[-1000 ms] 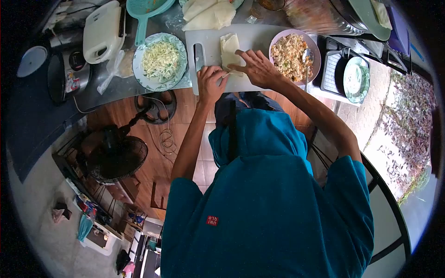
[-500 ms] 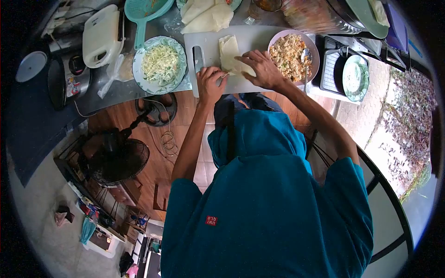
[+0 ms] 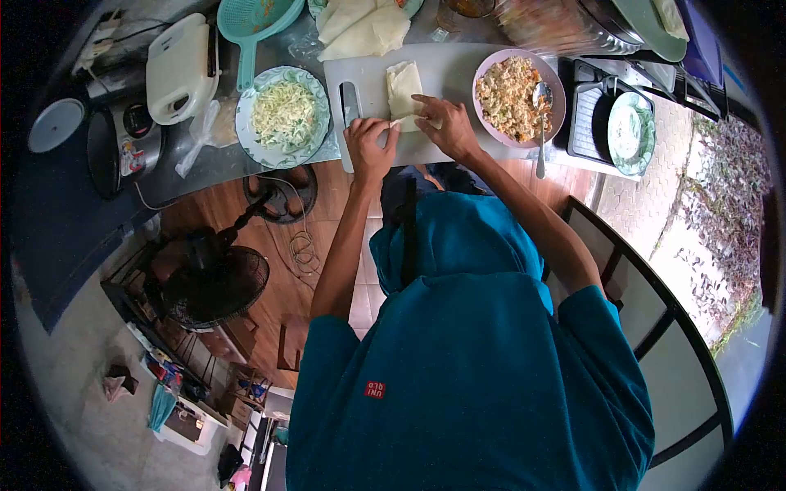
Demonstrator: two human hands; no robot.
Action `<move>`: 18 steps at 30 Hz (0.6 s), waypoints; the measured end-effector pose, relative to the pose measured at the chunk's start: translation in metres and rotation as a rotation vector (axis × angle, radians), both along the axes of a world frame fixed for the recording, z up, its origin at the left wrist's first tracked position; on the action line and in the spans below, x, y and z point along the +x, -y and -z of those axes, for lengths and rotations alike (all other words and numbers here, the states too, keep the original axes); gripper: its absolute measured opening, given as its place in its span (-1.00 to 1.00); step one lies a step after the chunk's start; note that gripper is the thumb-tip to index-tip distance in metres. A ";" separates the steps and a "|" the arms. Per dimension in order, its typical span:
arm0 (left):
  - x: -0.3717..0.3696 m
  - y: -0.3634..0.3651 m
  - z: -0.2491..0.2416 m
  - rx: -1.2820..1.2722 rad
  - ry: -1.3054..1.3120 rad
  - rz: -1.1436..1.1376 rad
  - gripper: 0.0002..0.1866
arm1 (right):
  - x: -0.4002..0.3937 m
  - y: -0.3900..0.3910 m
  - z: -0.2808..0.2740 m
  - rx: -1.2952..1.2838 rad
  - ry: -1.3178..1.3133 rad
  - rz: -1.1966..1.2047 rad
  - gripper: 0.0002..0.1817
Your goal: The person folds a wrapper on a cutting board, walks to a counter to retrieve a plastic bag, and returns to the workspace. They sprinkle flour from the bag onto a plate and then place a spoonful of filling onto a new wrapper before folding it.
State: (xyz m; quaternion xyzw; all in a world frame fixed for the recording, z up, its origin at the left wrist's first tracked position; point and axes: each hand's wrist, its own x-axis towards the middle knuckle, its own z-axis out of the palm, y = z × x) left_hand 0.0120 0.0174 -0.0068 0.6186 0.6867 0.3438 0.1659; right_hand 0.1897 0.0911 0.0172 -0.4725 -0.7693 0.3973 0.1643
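Observation:
A pale, thin pastry wrapper (image 3: 403, 85) lies folded into a narrow strip on the white cutting board (image 3: 372, 78). My left hand (image 3: 370, 146) pinches its near left corner, fingertips closed. From the right, my right hand (image 3: 447, 128) grips the near edge between thumb and fingers, with the index finger bent over the wrapper. What lies inside the fold is hidden. To the right stands a pink bowl (image 3: 562, 102) of chopped filling (image 3: 506, 96), with a metal spoon (image 3: 540, 131) in it. A patterned plate (image 3: 243, 131) of shredded cabbage (image 3: 282, 114) sits to the left.
More pastry wrappers (image 3: 364, 31) are stacked behind the board. A green strainer (image 3: 246, 49) and a white sandwich maker (image 3: 182, 69) stand at the back left. Right of the bowl are a black-rimmed tray (image 3: 583, 123) and a green-edged plate (image 3: 629, 135). A fan (image 3: 213, 282) stands on the floor.
My right hand has moved left and closed in on the wrapper's near edge, drawing that flap inward. My left hand stays at the left corner.

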 end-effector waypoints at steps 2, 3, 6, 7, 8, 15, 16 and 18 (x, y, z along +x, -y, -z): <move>-0.001 -0.001 0.003 -0.021 -0.020 -0.019 -0.86 | -0.001 0.000 0.007 -0.046 -0.058 0.033 -0.46; -0.001 -0.003 0.003 -0.012 -0.028 -0.035 -0.85 | -0.002 0.001 0.008 -0.062 -0.096 0.065 -0.47; 0.001 -0.003 0.000 -0.056 -0.053 -0.076 -0.82 | -0.004 0.003 0.008 -0.109 -0.126 0.129 -0.47; 0.002 -0.004 -0.002 -0.107 -0.070 -0.100 -0.80 | -0.005 0.003 0.007 -0.137 -0.120 0.161 -0.47; 0.003 -0.005 -0.005 -0.106 -0.070 -0.100 -0.80 | -0.006 0.003 0.006 -0.136 -0.120 0.162 -0.47; 0.008 -0.005 -0.009 -0.157 -0.184 -0.150 -0.82 | -0.009 0.003 0.004 -0.232 -0.148 0.234 -0.46; 0.008 -0.004 -0.010 -0.151 -0.192 -0.153 -0.82 | -0.009 0.004 0.005 -0.243 -0.154 0.245 -0.46; 0.014 -0.001 -0.010 -0.080 -0.201 -0.131 -0.83 | -0.007 0.003 0.009 -0.236 -0.138 0.242 -0.47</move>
